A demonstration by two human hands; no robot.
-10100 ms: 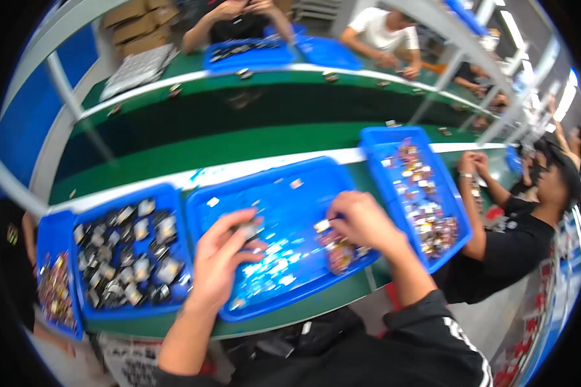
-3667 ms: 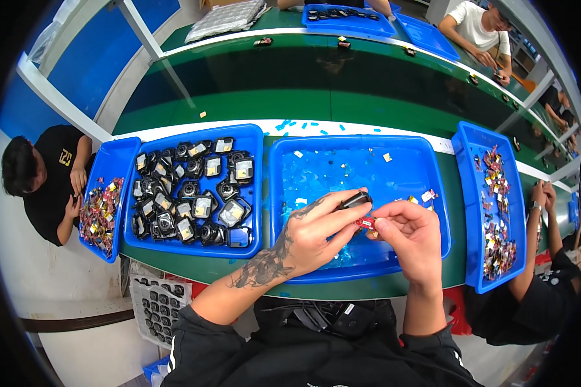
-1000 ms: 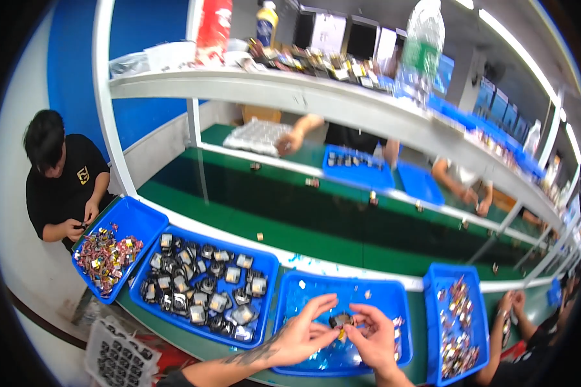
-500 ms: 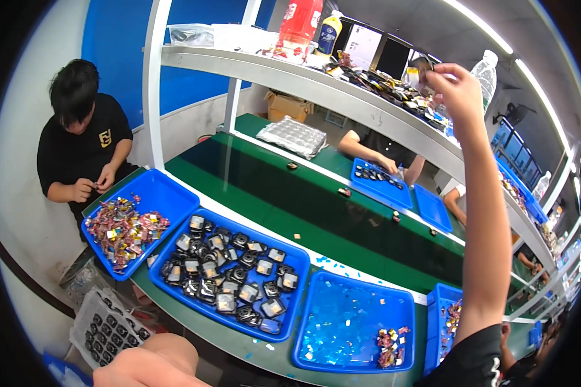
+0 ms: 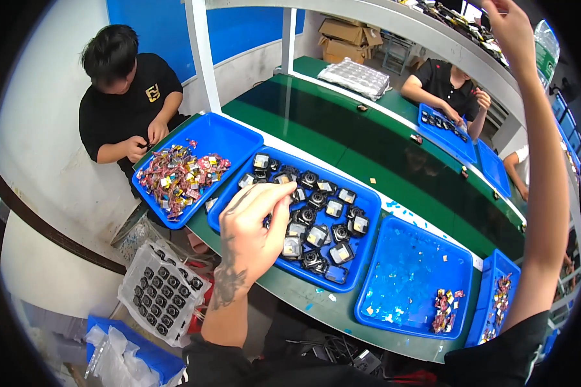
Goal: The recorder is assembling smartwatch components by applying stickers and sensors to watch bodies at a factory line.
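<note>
My left hand (image 5: 255, 222) hovers over the near side of a blue tray (image 5: 361, 280) of black camera-like modules (image 5: 316, 235) with clear, pale-labelled faces. Thumb and forefinger are drawn together; whatever they may hold is too small or hidden to make out. Above the shelf at the upper right, my right hand (image 5: 515, 39) is raised near a heap of small dark parts (image 5: 458, 22). Its fingers look bent together, but the tips are cut by the picture's upper edge, so their contents do not show.
Left of the modules, a blue tray (image 5: 242, 138) holds wrapped pieces; another tray (image 5: 374, 313) to the right holds blue film scraps. A green conveyor (image 5: 342, 145) runs behind. A co-worker (image 5: 132, 97) stands left, another (image 5: 445, 90) across. A plastic insert tray (image 5: 161, 293) sits lower left.
The view has tilted down and shifted left. My left hand has risen from the lower edge to over the module tray. My right hand stays raised, now partly out of the picture.
</note>
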